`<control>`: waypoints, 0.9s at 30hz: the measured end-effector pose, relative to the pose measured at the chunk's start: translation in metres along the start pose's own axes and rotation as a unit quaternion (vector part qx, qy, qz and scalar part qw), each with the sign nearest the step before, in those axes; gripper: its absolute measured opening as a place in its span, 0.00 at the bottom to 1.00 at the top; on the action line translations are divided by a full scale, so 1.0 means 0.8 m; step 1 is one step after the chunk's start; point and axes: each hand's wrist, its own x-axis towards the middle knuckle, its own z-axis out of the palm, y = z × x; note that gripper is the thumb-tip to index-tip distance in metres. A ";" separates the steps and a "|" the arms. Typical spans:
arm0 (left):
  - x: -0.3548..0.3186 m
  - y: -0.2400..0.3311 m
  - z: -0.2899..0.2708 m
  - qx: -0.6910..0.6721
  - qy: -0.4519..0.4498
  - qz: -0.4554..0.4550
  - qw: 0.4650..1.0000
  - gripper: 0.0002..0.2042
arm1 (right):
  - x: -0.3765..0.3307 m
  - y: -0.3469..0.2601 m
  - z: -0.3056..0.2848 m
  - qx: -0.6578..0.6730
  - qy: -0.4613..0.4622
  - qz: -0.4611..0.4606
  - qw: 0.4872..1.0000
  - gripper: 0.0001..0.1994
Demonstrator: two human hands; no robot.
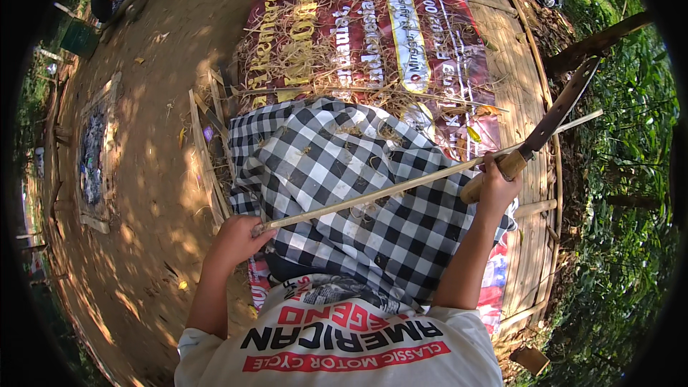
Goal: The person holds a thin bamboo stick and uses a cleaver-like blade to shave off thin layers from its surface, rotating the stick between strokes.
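Observation:
A long pale bamboo strip (373,195) slants across my lap, rising from my left hand to beyond my right. My left hand (246,236) is closed around its near-left end. On the other side, my right hand (497,185) grips the wooden handle (513,165) of a large knife, and the strip passes at the fingers of that hand. The knife's dark, broad blade (566,106) points up and to the right, with the strip's far end (584,120) beside it. A black-and-white checked cloth (322,150) covers my legs, with a few shavings on it.
A red printed banner (287,43) strewn with thin shavings lies ahead on a bamboo platform (527,244). Bamboo pieces (208,158) lean at its left edge. Left is bare dirt ground (154,172) with a framed pit (93,150); a wooden post (598,43) and green plants (623,172) stand right.

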 end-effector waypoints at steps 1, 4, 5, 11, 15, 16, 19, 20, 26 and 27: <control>0.002 -0.003 0.003 -0.002 0.008 0.003 1.000 0.17 | 0.001 0.001 0.001 -0.006 -0.006 -0.005 1.000 0.07; 0.005 -0.007 0.006 -0.005 0.025 -0.009 1.000 0.16 | 0.001 0.004 0.003 -0.015 -0.018 -0.010 1.000 0.07; 0.005 -0.009 0.007 -0.005 0.029 -0.017 0.999 0.16 | -0.001 0.004 0.006 -0.011 -0.020 -0.005 1.000 0.07; 0.010 -0.019 -0.004 0.030 0.012 -0.008 0.999 0.18 | -0.009 0.011 0.018 0.017 -0.031 -0.007 0.999 0.08; 0.007 0.005 -0.026 0.052 -0.017 0.053 0.997 0.23 | -0.011 0.004 0.026 0.031 -0.030 -0.017 0.999 0.07; 0.010 0.025 -0.034 0.041 -0.021 0.067 0.997 0.24 | -0.012 0.000 0.028 0.035 -0.038 -0.007 0.999 0.07; 0.043 0.075 -0.026 -0.040 -0.018 0.144 0.989 0.28 | -0.012 -0.012 0.037 0.041 -0.059 0.016 0.997 0.06; 0.059 0.092 -0.018 -0.072 -0.016 0.175 0.982 0.29 | -0.010 -0.011 0.037 0.032 -0.062 0.018 0.997 0.07; 0.146 0.164 0.024 -0.102 -0.232 0.288 0.923 0.18 | -0.025 -0.047 0.063 0.080 -0.112 0.010 0.990 0.09; 0.152 0.164 0.032 -0.198 -0.304 0.234 0.902 0.17 | -0.028 -0.051 0.064 0.085 -0.120 0.008 0.989 0.09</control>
